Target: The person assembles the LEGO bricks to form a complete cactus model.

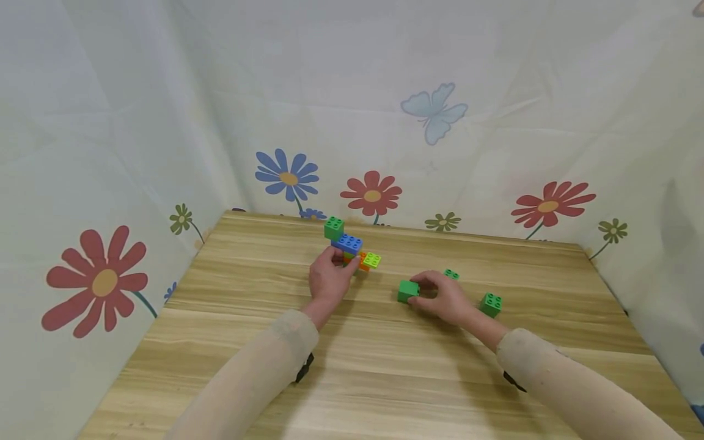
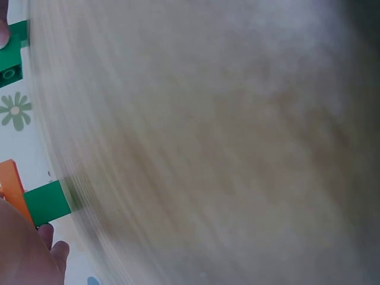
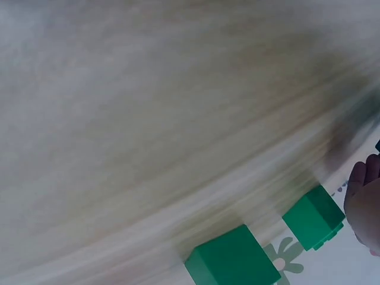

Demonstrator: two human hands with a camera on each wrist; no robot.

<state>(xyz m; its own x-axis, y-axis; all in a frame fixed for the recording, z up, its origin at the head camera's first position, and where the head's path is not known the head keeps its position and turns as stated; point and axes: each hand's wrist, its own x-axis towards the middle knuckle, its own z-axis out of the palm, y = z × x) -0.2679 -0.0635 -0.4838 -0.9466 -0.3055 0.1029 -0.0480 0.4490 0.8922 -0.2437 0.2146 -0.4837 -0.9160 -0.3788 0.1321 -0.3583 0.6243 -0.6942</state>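
My left hand (image 1: 332,278) grips a small build of toy building bricks near the back of the table. In it a green brick (image 1: 333,228) tops a blue brick (image 1: 348,244), with orange and a lime brick (image 1: 372,260) lower on the right. The left wrist view shows an orange brick (image 2: 12,185) above the fingers and a green brick (image 2: 47,203) at the bottom. To the right, my right hand (image 1: 444,300) pinches a green brick (image 1: 408,291) between thumb and fingers, its studs turned toward the palm. Part of the build is hidden behind the left fingers.
Just behind the right hand lies another green brick (image 1: 451,274), partly covered. One more green brick (image 1: 491,304) stands beside the right wrist, studs up. The wooden table (image 1: 385,379) ends at a flower-printed cloth (image 1: 330,122) behind and on the left.
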